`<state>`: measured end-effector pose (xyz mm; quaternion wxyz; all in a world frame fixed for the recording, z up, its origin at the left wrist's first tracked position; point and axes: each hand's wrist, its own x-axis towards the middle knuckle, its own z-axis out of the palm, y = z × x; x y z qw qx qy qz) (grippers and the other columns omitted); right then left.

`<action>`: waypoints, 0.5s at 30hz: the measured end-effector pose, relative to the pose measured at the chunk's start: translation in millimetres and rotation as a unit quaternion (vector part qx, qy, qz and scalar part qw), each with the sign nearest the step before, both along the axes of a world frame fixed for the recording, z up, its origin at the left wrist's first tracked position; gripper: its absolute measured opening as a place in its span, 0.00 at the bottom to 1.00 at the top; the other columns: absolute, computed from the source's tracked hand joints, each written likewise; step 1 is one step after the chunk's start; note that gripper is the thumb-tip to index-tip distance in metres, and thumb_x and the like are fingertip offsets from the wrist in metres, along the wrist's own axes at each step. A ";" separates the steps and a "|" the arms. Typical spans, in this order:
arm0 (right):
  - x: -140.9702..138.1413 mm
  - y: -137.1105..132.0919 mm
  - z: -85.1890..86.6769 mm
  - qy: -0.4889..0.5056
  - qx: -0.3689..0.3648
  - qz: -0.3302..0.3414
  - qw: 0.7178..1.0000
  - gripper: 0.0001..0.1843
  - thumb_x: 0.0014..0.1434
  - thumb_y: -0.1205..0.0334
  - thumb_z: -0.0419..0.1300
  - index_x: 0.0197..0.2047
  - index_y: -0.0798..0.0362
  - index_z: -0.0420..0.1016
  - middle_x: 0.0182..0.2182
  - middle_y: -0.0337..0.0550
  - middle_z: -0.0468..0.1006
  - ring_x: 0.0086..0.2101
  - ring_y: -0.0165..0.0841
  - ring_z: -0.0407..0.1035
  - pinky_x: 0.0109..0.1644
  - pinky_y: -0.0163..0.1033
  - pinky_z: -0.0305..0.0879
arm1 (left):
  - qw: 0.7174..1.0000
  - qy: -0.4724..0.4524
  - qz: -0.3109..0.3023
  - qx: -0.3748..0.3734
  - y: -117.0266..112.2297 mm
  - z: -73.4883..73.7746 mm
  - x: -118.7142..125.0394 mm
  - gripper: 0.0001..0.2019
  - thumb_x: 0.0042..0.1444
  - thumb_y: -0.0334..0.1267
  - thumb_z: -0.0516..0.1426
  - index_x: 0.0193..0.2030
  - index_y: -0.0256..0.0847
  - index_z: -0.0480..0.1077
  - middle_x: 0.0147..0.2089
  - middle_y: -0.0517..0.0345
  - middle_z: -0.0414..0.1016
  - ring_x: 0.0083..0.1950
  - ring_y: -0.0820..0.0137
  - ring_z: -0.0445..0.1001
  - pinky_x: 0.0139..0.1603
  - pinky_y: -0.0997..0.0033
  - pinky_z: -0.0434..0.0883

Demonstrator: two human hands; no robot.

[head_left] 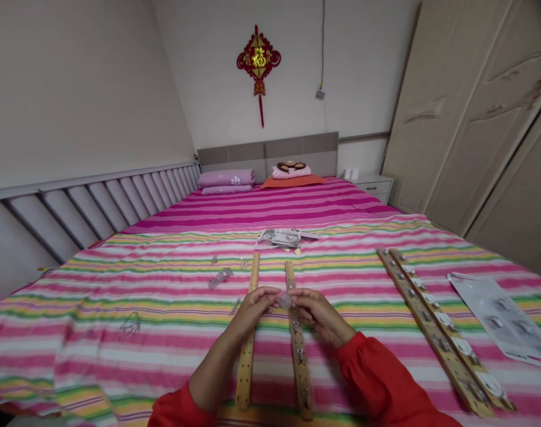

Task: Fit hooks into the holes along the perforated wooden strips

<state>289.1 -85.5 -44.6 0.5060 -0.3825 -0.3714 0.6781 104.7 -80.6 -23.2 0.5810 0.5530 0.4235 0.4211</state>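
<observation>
My left hand and my right hand meet over the striped bedspread, both pinching a small clear plastic packet between their fingertips. Beneath them lie two wooden strips side by side: the left strip passes under my left hand, the right strip carries small metal fittings and runs under my right hand. Both sleeves are red.
Two more wooden strips with round metal fittings lie at the right, next to a plastic sheet of parts. A pile of packets sits farther up the bed. Small clear bags and a wire piece lie at the left. Wardrobe at right.
</observation>
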 end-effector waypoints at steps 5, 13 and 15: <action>3.2 0.4 0.3 0.066 -0.052 0.039 0.996 0.13 0.38 0.65 0.66 0.31 0.56 0.75 0.18 0.32 0.68 0.13 0.17 0.42 0.17 0.30 0.32 | 0.998 -0.001 0.008 0.056 0.2 -3.3 5.3 0.17 0.41 0.43 0.67 0.38 0.38 0.76 0.35 0.54 0.78 0.37 0.68 0.74 0.41 0.70 0.68; 3.4 -2.0 2.6 0.011 -0.039 0.085 0.996 0.13 0.49 0.55 0.61 0.21 0.54 0.69 0.12 0.27 0.55 0.12 0.20 0.39 0.16 0.31 0.33 | 0.989 0.060 0.050 0.122 2.5 3.3 12.3 0.14 0.43 0.47 0.65 0.31 0.38 0.75 0.32 0.55 0.76 0.35 0.68 0.72 0.38 0.71 0.67; 4.4 -0.9 3.8 -0.028 -0.022 0.046 0.998 0.17 0.51 0.50 0.59 0.20 0.54 0.69 0.11 0.28 0.56 0.12 0.20 0.41 0.16 0.31 0.33 | 0.992 0.039 0.062 0.098 7.4 4.9 14.9 0.15 0.42 0.48 0.65 0.30 0.38 0.74 0.31 0.56 0.76 0.35 0.69 0.72 0.39 0.71 0.67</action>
